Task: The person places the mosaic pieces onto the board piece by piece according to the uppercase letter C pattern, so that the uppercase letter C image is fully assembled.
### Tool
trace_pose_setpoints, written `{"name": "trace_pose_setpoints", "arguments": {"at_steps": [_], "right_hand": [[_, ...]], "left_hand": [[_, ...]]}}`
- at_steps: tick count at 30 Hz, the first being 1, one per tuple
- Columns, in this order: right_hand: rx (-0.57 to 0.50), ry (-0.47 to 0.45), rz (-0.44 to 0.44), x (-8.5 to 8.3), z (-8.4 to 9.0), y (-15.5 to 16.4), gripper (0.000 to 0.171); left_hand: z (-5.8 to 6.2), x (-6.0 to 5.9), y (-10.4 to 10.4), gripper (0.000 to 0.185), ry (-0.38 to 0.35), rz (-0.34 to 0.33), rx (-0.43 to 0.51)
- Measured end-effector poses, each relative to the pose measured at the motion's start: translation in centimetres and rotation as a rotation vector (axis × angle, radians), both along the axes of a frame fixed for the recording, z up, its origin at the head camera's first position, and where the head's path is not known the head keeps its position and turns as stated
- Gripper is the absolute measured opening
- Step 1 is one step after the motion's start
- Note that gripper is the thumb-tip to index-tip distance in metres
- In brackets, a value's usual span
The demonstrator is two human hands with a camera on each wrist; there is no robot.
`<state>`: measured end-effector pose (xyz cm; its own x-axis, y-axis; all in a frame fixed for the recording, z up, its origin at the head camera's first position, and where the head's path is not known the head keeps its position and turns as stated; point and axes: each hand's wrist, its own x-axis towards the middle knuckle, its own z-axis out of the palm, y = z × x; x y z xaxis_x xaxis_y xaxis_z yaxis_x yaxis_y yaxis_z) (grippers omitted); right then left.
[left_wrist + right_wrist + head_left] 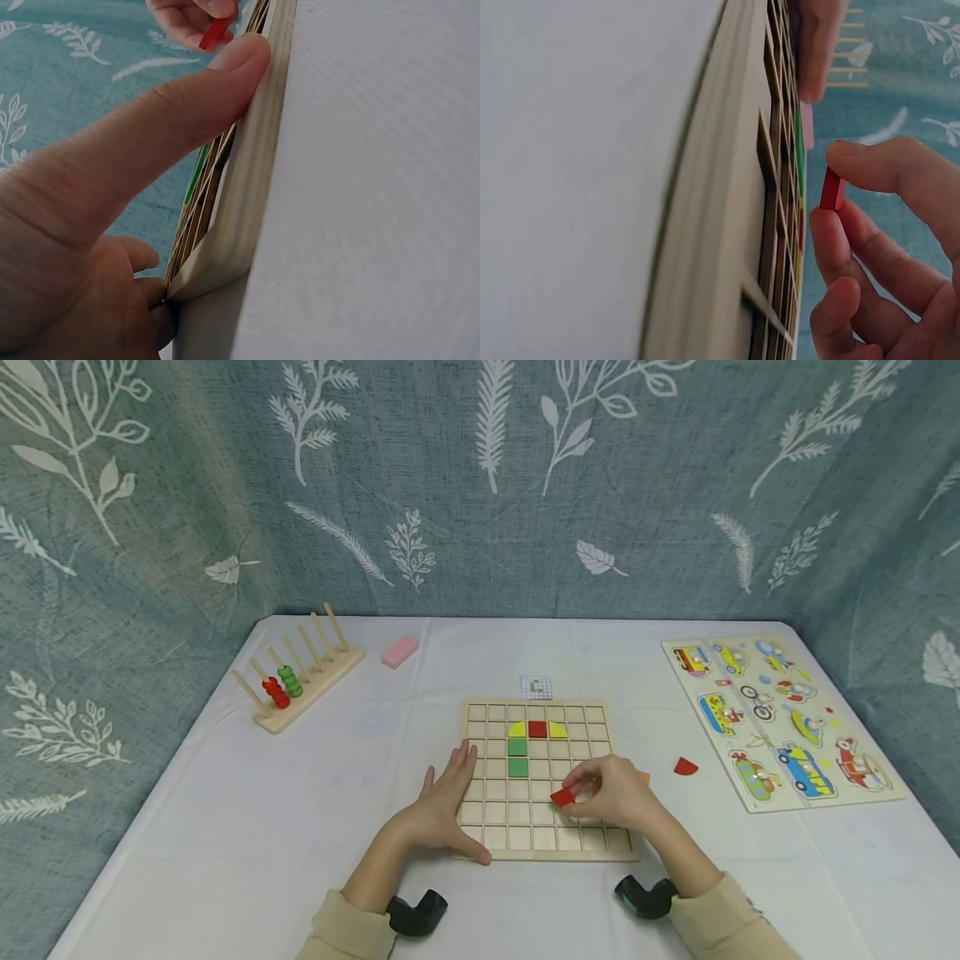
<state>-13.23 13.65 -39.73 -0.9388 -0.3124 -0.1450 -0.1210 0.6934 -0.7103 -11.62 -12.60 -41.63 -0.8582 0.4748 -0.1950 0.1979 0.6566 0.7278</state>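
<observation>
A: Item one, red tile (562,797). Location?

B: Pinched edge-on between thumb and fingertips of the right hand (615,793), just above the grid board (480,714), toward its 4 o'clock area. Not yet seated in a cell.

A: Handling?

B: Judged light, stiff, thin, smooth-faced; likely wood. Best held by two opposite edges, as now, so the flat face can drop square into a cell. Faces look slick; a loose pinch could let it twist.

A: Item two, left hand (442,806)?

B: Fingers straight, lying flat on the board's 8 o'clock corner, thumb along the near edge, steadying it on the bench (225,827).

A: Already seated?

B: Red square (537,729), two yellow pieces (517,729) flanking it, two green squares (517,757) below. Spare red piece (686,767) lies on the bench at the board's 3 o'clock.
</observation>
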Motion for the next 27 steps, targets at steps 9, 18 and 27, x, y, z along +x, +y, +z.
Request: {"name": "trace_pose_setpoints", "arguments": {"at_steps": [9, 18, 27], "right_hand": [[-0.021, -0.023, -0.011, 0.1, -0.2, -1.3, 0.018], [0.028, -0.008, -0.005, -0.2, -0.2, -2.3, 0.02], [0.032, -0.041, -0.057, -0.4, 0.0, -3.6, 0.02]], "left_hand": [[0.0, 0.0, 0.1, 0.137, -0.002, 0.006, -0.003], [0.0, 0.0, 0.1, 0.137, -0.006, 0.009, -0.001], [0.0, 0.0, 0.0, 0.136, -0.002, 0.006, -0.005]]}}
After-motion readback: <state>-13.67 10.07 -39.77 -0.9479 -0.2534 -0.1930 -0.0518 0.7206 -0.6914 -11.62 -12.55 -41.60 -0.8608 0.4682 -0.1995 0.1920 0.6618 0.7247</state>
